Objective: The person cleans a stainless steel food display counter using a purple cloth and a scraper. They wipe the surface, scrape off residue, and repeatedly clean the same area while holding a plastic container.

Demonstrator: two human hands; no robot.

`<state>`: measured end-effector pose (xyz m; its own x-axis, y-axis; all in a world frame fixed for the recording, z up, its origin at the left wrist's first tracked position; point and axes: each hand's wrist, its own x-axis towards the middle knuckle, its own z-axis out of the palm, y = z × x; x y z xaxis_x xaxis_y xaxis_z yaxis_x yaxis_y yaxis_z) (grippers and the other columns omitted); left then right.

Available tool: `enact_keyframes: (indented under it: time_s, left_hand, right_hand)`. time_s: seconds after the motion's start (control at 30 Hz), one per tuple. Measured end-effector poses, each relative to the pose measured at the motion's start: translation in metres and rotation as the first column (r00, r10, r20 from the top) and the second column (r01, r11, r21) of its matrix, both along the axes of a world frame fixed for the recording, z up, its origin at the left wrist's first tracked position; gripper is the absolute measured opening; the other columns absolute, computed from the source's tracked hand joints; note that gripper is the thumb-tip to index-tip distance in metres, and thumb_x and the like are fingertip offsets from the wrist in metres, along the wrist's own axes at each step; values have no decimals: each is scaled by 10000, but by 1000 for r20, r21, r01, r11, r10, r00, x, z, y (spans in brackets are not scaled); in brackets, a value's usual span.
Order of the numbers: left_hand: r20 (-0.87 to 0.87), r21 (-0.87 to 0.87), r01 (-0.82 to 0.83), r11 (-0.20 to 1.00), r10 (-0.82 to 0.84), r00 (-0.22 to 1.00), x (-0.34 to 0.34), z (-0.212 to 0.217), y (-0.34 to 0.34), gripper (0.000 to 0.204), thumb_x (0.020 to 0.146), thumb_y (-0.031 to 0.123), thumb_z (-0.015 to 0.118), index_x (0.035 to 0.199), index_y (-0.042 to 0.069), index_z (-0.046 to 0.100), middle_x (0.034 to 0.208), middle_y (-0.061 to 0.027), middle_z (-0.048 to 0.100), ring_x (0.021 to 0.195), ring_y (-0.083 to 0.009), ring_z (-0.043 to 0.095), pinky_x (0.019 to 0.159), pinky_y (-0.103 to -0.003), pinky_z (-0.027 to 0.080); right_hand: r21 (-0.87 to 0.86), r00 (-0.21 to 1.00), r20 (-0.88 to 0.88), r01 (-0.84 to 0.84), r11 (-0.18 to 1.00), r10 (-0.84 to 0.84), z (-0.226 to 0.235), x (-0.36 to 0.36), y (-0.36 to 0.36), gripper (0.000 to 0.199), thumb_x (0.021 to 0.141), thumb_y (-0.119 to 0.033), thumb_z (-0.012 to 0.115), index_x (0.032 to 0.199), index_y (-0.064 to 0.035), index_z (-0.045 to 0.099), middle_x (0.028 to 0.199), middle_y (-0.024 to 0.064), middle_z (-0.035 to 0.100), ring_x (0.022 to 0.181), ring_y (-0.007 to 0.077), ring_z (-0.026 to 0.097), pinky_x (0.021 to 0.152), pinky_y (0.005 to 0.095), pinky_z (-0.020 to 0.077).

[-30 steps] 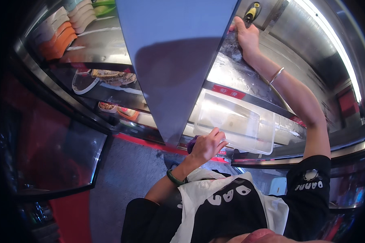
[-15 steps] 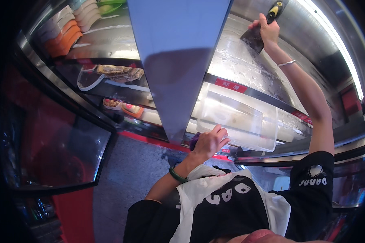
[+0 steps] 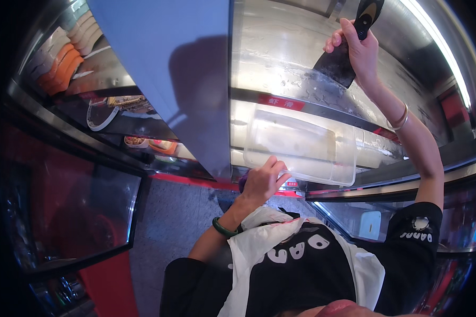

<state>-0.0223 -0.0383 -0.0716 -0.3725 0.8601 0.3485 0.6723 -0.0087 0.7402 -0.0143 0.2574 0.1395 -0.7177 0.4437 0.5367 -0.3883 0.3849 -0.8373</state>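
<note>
My right hand (image 3: 362, 55) is closed round the black handle of a wide scraper (image 3: 333, 67). Its dark blade lies against the wet, frosty metal shelf (image 3: 272, 58) of a chilled display cabinet, close to the shelf's front edge. Lower down, my left hand (image 3: 263, 182) grips the near left rim of a clear plastic box (image 3: 345, 158), which sits tilted below that front edge. Something whitish and faint shows through the box's bottom. A bunched purple thing (image 3: 243, 182) peeks out beside my left hand, mostly hidden by it.
A blue-grey pillar (image 3: 201, 31) divides the cabinet. Left of it are stacked orange and white trays (image 3: 61, 66) and small food boxes (image 3: 164, 145) on lower shelves. A glass door (image 3: 111, 211) swings out at lower left. A bright light tube (image 3: 439, 53) runs along the upper right.
The scraper, in my right hand, has come down the shelf toward its front edge. My left hand keeps hold of the box's rim. The whole view has shifted to the right.
</note>
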Motion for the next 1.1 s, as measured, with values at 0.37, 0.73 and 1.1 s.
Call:
enact_keyframes:
  time_s: [0.37,0.73,1.1]
  left_hand:
    - [24,-16,32,999,-32,999,0,2,3,168,818,211,695,869,81,601,851,-106,551,682,-335,606,601,-408,496]
    - [7,30,13,999,-14,1000,-1,1,4,165,808,196,705,871,84,602,850,-117,553,697,-350,608,598,-411,497]
    - [2,0,17,1000,-17,1000,-1,-3,5,184,811,226,701,887,87,605,861,-97,561,705,-337,615,618,-410,498]
  right_hand:
    - [-42,960,66,275,960,-272,-6,0,-11,312,958,-265,556,843,24,528,674,103,612,632,197,662,576,306,538]
    - [-145,942,30,334,931,-334,-3,-17,-26,257,965,-228,548,854,2,519,701,93,604,632,201,649,572,305,536]
    - [-220,976,203,123,968,-78,2,-35,-57,269,960,-252,557,836,-18,511,741,105,623,657,200,656,585,308,532]
